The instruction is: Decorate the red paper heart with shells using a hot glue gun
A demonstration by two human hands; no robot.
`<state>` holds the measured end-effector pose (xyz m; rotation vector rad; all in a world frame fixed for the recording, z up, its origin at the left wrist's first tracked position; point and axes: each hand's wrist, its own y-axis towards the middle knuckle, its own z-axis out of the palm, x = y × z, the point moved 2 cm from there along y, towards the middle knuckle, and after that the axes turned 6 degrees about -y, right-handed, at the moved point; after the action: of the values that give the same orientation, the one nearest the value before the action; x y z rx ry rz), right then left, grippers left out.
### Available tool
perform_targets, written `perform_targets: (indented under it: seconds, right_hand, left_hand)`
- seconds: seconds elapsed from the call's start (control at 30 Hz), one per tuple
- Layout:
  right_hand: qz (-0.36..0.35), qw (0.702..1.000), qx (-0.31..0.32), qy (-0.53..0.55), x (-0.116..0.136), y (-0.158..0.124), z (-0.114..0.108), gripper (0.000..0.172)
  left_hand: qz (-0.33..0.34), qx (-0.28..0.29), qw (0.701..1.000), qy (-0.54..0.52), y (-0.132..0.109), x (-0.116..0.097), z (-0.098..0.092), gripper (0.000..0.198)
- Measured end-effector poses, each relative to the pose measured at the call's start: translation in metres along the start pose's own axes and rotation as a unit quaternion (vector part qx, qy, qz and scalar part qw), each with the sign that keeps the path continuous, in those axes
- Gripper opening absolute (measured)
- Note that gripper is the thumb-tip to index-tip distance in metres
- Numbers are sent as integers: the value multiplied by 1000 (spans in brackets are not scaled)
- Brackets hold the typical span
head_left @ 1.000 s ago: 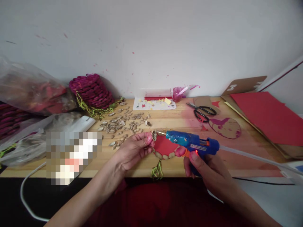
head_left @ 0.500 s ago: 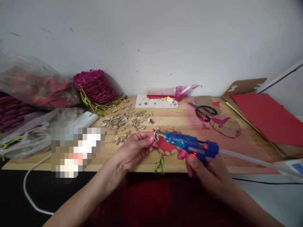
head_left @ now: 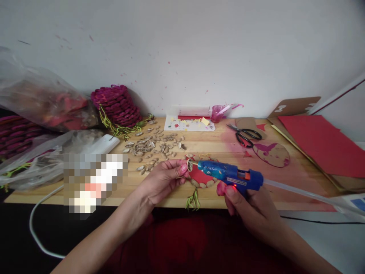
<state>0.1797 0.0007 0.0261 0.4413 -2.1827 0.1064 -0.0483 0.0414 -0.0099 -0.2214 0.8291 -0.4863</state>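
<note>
Between the thumb and fingers of my left hand [head_left: 168, 177] is a peanut shell half [head_left: 189, 166], its hollow side turned to the right. My right hand [head_left: 245, 205] is wrapped round a blue hot glue gun [head_left: 228, 173], whose small red light glows. The gun's metal nozzle [head_left: 194, 162] points left and reaches the shell's hollow. A clear glue stick [head_left: 296, 192] runs out of the gun's back. Behind and below the nozzle lies a red disc [head_left: 202, 176] edged with peanut shells, partly hidden by the gun. A yellow-green yarn tassel [head_left: 193, 199] hangs at its lower edge.
Loose peanut shells [head_left: 145, 146] are scattered left of centre. A purple woven basket [head_left: 116, 106] and plastic bags [head_left: 42, 99] stand at the left. Black-handled scissors [head_left: 246, 134], a cardboard disc [head_left: 272, 155] and red sheets [head_left: 322, 144] lie at the right. A pink cup [head_left: 218, 114] stands at the back.
The peanut shell has tilted slightly against the nozzle, so its rim shows a little more. Both hands keep their hold and hardly move; the whole view has shifted slightly.
</note>
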Motion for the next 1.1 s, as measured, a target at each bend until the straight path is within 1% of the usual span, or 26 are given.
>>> perform_targets:
  seconds: [0.2,0.47,1.1]
  right_hand:
    - [-6,1000,-11,-1,2,1,-1,39]
    - [10,1000,-7,-3,-1,0,0,40]
    - [-1,999,-25,-40,0,3,-1,46]
  left_hand:
    - [3,4,1000,0,0,-1,1,31]
    - [3,-2,1000,0,0,0,-1,31]
    - [-1,-6,1000,-12,3,2,-6,28]
